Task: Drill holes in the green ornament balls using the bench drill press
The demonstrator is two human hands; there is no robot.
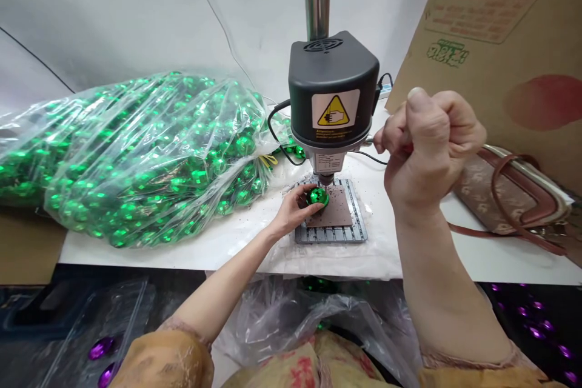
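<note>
My left hand (291, 211) pinches a shiny green faceted ball (319, 197) between thumb and fingers. The ball rests on a brown board (339, 212) over the slotted metal base (359, 235) of a small bench drill press (334, 76). Directly above the ball is the chuck (325, 179); whether the bit touches the ball I cannot tell. To the right of the black motor housing, my right hand (427, 145) is closed in a fist around the press's feed lever (368, 141), most of which the fingers hide.
A big clear bag (150, 151) of green balls fills the table's left side. On the right are a patterned handbag (509, 194) and a large cardboard box (495, 42). Dark crumbs surround the base. Plastic sheeting (273, 315) hangs below the edge, with purple balls (100, 348) at lower left.
</note>
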